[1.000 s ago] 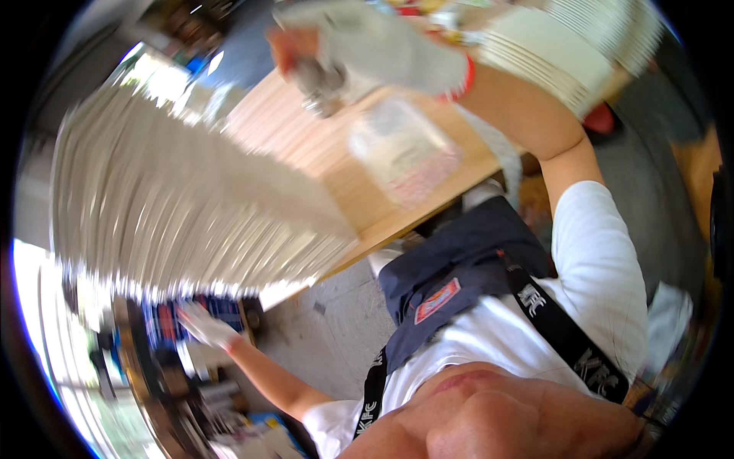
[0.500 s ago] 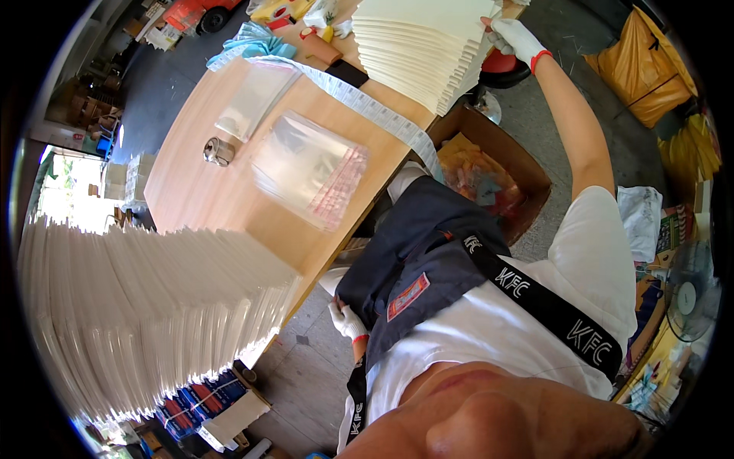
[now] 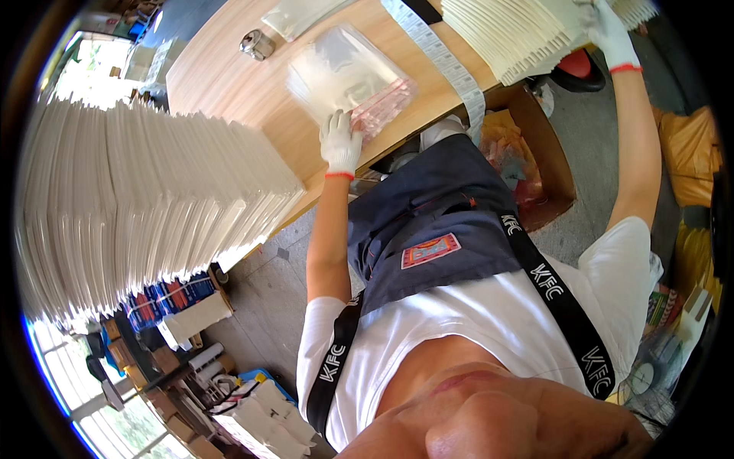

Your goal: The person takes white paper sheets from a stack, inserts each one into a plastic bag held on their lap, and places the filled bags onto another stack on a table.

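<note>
My left hand point(image 3: 341, 144), in a white glove with a red cuff, rests on the near edge of a pile of clear plastic bags point(image 3: 348, 76), its fingers stretched out. These bags lie on the wooden table and have a pinkish strip along one side. Far right, my right hand point(image 3: 609, 38), gloved the same way, has its fingers bent at the edge of a tall stack of flat cream pieces point(image 3: 505, 34). It seems to grip one there, though the fingertips are partly cut off by the picture's upper edge.
A tall stack of white pieces in clear sleeves point(image 3: 145, 199) stands on the table's left end. A small metal container point(image 3: 257, 45), more clear bags point(image 3: 302, 14) and a long printed strip point(image 3: 436, 53) lie on the table point(image 3: 210, 76). Below its edge sits a cardboard box point(image 3: 554, 153).
My left hand has come up from beside the apron onto the plastic bags. My right hand stays at the cream stack. The view has shifted, so the table sits higher in the picture.
</note>
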Tool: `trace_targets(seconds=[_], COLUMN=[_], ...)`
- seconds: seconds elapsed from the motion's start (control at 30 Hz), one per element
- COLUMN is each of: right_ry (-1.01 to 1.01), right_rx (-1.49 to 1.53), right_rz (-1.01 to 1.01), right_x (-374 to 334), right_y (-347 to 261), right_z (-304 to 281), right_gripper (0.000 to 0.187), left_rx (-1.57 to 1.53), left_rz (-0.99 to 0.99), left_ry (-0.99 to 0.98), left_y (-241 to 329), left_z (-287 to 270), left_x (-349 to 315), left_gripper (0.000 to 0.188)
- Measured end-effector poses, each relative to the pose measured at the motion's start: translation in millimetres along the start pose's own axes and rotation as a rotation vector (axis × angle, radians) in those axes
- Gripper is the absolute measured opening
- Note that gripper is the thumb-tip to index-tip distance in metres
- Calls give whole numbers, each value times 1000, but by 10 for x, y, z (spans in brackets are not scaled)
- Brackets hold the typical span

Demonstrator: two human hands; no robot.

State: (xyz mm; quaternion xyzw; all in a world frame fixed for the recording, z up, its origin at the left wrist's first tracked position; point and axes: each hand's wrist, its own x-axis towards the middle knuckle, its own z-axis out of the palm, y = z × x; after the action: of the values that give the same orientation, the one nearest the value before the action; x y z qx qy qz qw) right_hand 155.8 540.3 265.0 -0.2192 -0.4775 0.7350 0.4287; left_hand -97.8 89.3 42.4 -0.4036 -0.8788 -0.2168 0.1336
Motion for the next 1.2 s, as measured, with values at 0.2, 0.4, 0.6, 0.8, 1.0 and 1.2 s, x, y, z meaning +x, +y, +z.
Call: trace_targets(seconds=[0.2, 0.4, 0.6, 0.8, 1.0, 1.2], right_ry=[-140, -528, -343, -146, -44, -281], right_rx=[-45, 145, 236, 335, 359, 337], right_rz=[345, 767, 839, 807, 779, 684], right_x=[-604, -1505, -1826, -2041, -2249, -2363], right_y=[698, 1588, 2612, 2767, 2575, 2628], right_z=[118, 415, 356, 588, 813, 709], right_gripper=[36, 51, 39, 36, 38, 33], left_rx=[246, 194, -76, -87, -255, -1175], left_rz=[-235, -179, -65, -214, -102, -808], left_ry=[-360, -363, -122, -5, 40, 708], left_y=[-47, -377, -618, -422, 30, 534], left_z=[98, 226, 222, 40, -21, 578], left_x=[498, 687, 513, 500, 170, -87], left_gripper=[20, 23, 21, 21, 29, 36])
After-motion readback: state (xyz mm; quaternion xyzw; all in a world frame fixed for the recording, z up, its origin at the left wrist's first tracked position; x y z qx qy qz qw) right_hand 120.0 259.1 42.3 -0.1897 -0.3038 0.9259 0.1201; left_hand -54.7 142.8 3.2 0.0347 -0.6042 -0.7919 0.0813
